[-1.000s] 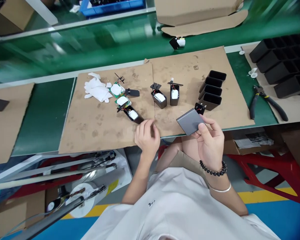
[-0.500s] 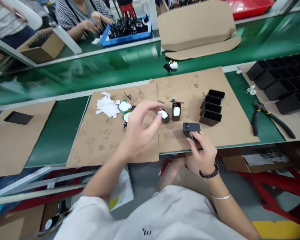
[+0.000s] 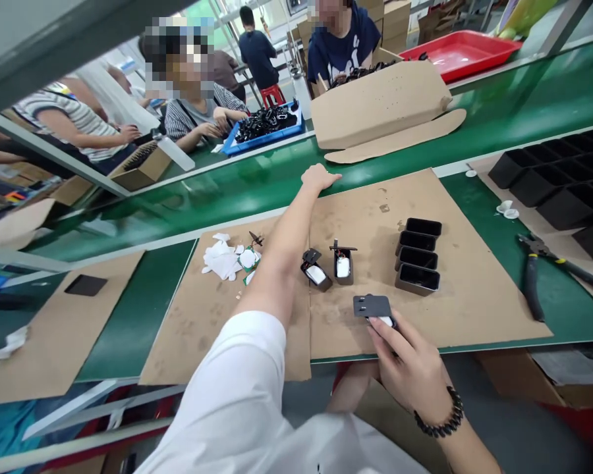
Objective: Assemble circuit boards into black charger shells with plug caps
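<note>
Beyond the far edge of the cardboard sheet runs the green belt, and the left arm slants along the sheet's left edge to put the left hand past the far one, its grip impossible to make out. The right hand pinches a black-lidded unit just inside the sheet's near edge, so a slack pinch could drop it over; four open black cases leave bare card either side on the sheet's right, while two wired cases near its left edge could tip if the arm swung inward.
</note>
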